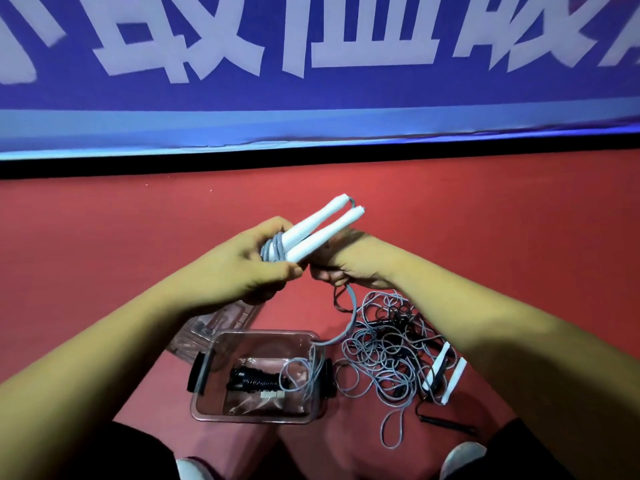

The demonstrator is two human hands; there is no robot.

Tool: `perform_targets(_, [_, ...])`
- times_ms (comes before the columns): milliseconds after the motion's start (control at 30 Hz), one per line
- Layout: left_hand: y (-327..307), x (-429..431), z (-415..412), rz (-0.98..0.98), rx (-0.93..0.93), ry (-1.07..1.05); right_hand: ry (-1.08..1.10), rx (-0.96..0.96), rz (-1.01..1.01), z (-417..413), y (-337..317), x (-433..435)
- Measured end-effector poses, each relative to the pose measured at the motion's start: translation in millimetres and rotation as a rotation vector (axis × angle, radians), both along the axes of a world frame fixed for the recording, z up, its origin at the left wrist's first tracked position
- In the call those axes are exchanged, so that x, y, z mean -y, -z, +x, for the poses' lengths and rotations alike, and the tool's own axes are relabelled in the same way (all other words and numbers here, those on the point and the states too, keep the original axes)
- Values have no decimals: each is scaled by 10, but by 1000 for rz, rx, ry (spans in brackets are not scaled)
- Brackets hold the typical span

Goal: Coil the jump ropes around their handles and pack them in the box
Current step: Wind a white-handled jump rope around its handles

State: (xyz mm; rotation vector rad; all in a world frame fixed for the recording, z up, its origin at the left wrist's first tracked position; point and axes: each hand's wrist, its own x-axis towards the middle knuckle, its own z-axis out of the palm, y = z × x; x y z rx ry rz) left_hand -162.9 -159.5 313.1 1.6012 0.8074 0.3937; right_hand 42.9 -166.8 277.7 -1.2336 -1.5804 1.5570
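The person sat on the red floor [104, 237] under a blue banner [311, 98] with big white characters. Their left hand [242, 268] was raised in front of them, fingers curled round the lower ends of two white handles [322, 226] held side by side and pointing up and away to the right. A few turns of grey rope [273, 249] were wound round the handles just above that grip.

Below the left forearm a clear lid [211, 327] lay on the floor, and just in front of it stood the clear box [207, 407], open. A coiled black rope [251, 379] lay in its bottom.

The right hand [349, 268] sat just beside the left, fingertips nearly touching it, and pinched the loose run of the same grey rope. From there the rope hung down, curved left and dropped in loops over the box's right edge.

Right of the box lay a tangle [384, 351] of grey and black rope. A second pair of white handles [446, 372] rested on its right side, and a black handle [443, 422] lay on the floor nearer the person.
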Motion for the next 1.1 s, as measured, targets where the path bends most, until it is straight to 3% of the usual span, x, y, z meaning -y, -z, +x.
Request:
perform_targets(167, [-48,-172,29,-288,179,-241,-19,123,9,-2,87,-6])
perform_targets(367, [-10,-330,-6,-275,150,-340,-12,350,137,35,-41,40])
perform_targets(467, [52,-420,-73,-93,-54,-382,-31,553,265,-30,-155,56])
perform_targets(567, [160,-533,-125,368,-430,-397,-55,803,437,-100,-250,100])
perform_targets(667, [230,-545,-47,599,-595,-392,-63,1022,573,-157,-329,213])
perform_targets(767, [330,-464,86,706,-687,-303,-99,1121,671,-227,-367,302])
perform_targets(900, [449,-314,246,681,-824,-43,-97,1193,767,-163,-444,288])
perform_targets(1100, [344,10,451,634,-798,308,-3,951,683,112,-428,134])
